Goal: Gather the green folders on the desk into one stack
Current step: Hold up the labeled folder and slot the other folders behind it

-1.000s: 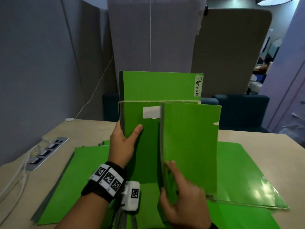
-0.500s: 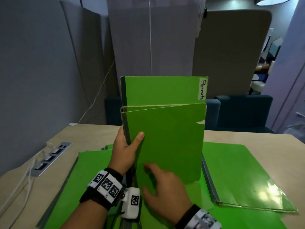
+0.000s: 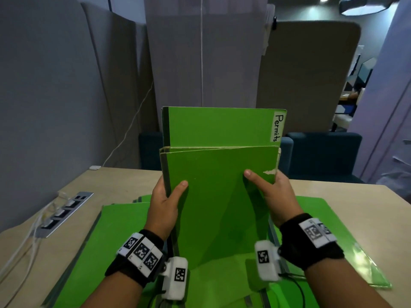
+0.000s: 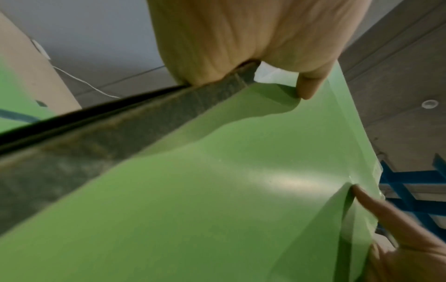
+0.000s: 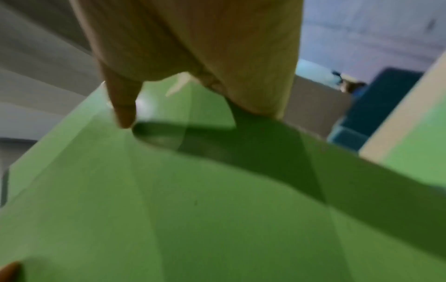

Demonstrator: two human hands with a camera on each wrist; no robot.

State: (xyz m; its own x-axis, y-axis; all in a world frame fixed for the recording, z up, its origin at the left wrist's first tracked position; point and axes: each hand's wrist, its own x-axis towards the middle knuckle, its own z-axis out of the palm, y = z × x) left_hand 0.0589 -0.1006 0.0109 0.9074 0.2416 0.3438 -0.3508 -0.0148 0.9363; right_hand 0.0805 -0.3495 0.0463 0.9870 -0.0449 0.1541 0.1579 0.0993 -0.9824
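Observation:
I hold a bundle of green folders upright over the desk, bottom edge down among the folders lying there. The rear one carries a white "Permits" label. My left hand grips the bundle's left spine edge, thumb on the front cover. My right hand grips the right edge, thumb on the front near a torn spot. In the left wrist view the left hand clamps the grey spine of the folders. In the right wrist view the right hand holds the folders' edge.
More green folders lie flat on the wooden desk: a pile on the left and a glossy one on the right. A power strip with white cables sits at the left edge. Grey partitions and blue chairs stand behind.
The front folder swung shut against the bundle. My right hand left the lower front cover and took the bundle's right edge. The left hand kept its grip.

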